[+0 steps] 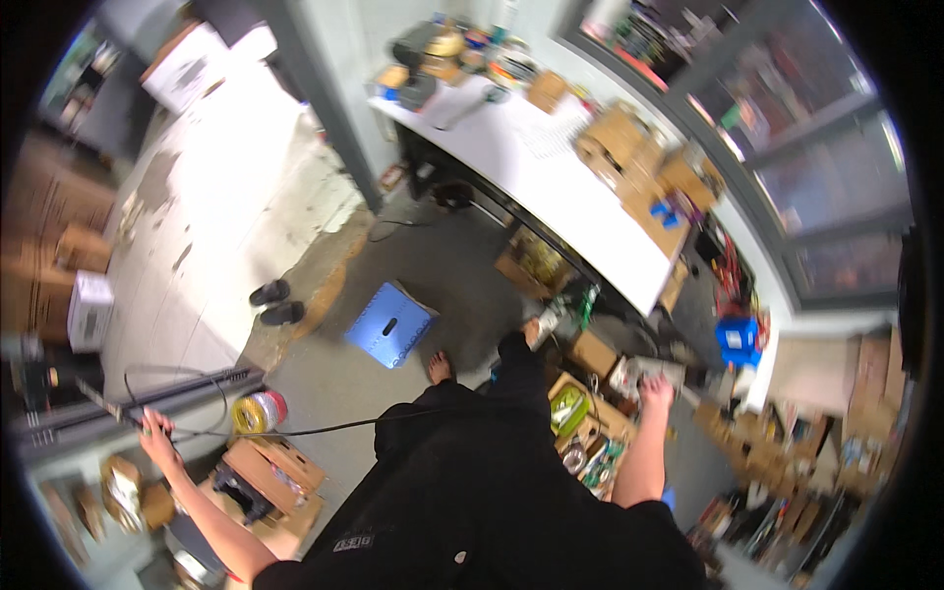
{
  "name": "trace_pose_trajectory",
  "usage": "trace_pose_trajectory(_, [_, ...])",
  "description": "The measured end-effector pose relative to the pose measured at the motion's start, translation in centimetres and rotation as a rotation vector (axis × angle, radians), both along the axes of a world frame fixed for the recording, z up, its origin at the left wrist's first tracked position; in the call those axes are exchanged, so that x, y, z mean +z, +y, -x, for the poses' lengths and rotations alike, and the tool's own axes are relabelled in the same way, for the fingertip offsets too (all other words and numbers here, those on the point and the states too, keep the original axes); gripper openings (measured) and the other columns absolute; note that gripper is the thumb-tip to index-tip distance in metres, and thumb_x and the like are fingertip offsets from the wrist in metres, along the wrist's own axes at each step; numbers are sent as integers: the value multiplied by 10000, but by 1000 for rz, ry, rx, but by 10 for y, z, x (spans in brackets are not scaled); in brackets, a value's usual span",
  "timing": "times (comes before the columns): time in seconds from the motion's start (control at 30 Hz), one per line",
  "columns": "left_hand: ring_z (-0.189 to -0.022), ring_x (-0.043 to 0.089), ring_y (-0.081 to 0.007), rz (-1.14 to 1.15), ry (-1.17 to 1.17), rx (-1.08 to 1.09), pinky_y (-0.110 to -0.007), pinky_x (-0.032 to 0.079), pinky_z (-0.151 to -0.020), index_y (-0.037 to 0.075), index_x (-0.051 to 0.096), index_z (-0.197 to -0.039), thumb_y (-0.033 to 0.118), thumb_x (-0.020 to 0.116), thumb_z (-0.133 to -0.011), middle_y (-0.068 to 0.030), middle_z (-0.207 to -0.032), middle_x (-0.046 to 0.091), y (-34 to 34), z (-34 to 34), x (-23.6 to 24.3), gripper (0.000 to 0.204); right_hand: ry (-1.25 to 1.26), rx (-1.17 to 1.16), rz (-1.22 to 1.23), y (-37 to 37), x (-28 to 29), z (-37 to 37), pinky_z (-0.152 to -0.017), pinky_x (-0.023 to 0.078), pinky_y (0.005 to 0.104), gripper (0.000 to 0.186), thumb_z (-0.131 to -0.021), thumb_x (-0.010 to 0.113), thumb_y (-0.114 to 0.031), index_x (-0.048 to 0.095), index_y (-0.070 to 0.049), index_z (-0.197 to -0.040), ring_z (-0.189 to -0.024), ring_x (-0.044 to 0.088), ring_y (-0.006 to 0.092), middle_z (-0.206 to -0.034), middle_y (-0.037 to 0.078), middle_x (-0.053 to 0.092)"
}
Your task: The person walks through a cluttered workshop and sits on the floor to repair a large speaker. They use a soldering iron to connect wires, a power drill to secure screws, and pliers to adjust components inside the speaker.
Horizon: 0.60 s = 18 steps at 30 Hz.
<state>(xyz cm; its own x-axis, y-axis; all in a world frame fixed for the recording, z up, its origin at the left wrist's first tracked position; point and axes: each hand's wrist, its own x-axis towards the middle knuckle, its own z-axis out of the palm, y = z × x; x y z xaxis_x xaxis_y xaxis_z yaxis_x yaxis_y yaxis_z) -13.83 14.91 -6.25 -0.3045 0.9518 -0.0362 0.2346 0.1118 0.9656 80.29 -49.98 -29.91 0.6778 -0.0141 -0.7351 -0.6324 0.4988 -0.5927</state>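
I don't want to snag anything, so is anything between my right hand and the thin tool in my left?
Yes: a black cable stretches across your dark clothing, between your right hand and the thin tool in your left hand. Nothing else visibly blocks.

Wide fisheye view — from head height, steeply downward
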Motion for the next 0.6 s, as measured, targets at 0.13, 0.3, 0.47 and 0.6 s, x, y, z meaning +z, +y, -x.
trace_pose_trajectory(0.13, [-618,550,-90,25,27,91,-270,496,-580,110,537,-832,316,616,-1008,9,-714,558,-20,40,-9,282,-175,150,379,-5,36,-26,-1003,467,442,508,-1046,372,-265,397,-35,-1499,-1125,573,265,-1292,117,586])
trace_pose_trajectory(0.3, [-645,633,-131,147,368,130,-305,531,-608,11,642,-843,358,625,-986,-73,-739,657,-61,-40,-63,376,-339,245,605,24,130,-71,-409,236,271,316,-1009,561,-280,422,-158,-753,-444,256,95,-569,-46,288])
trace_pose_trajectory(0.47, [-531,624,-163,165,92,246,-295,472,-496,10,549,-940,432,470,-1044,-92,-707,636,-125,-142,-72,442,-535,492,19,261,307,47,-554,341,263,254,-1054,492,-333,569,-91,-1069,-600,358,83,-726,-30,434])
trace_pose_trajectory(0.6, [-448,513,-131,161,-246,157,-260,394,-415,48,486,-899,488,347,-1069,-50,-682,539,-149,-229,-17,492,-522,689,-179,370,352,70,-434,247,227,238,-1025,568,-278,538,-119,-850,-502,287,71,-588,-59,312])
